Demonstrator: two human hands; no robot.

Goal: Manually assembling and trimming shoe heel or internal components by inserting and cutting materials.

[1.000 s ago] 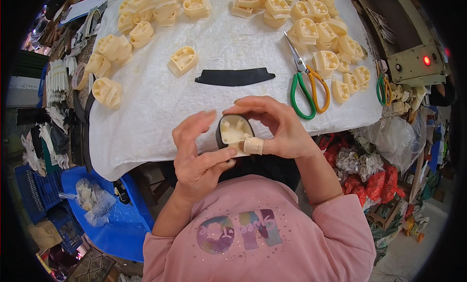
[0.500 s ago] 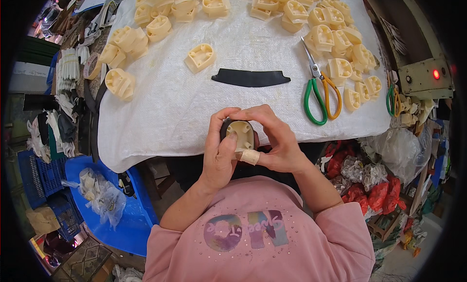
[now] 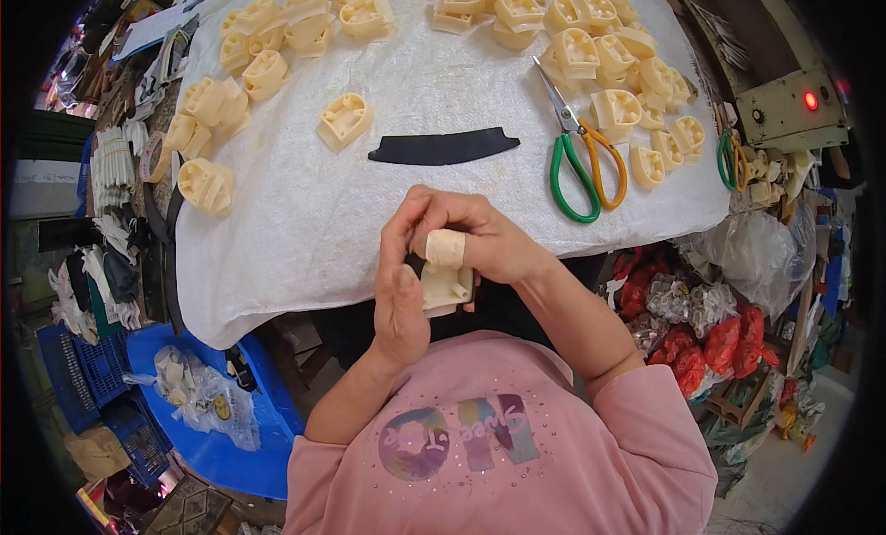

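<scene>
A cream plastic shell (image 3: 447, 290) with small inner posts is held between both hands, just off the near edge of the covered table. Part of a black strip shows along its side; fingers cover the rest. My left hand (image 3: 400, 300) closes on the shell from the left, thumb along its wall. Over the top edge bends my right hand (image 3: 494, 240), its tape-wrapped thumb lying across the shell. Beyond the hands a curved black strip (image 3: 443, 148) lies flat on the white cloth. A single cream shell (image 3: 345, 122) sits beyond it, to the left.
Scissors (image 3: 584, 152) with green and orange handles lie to the right, blades partly apart. Piled cream shells (image 3: 574, 53) spread along the far and right side, and others (image 3: 214, 103) stand at left. A blue tub (image 3: 249, 457) holding a plastic bag is below the table's left edge.
The shell has tilted and come slightly left in my hands. My right thumb has moved from its near edge up across its top. The table's things appear shifted left with the view.
</scene>
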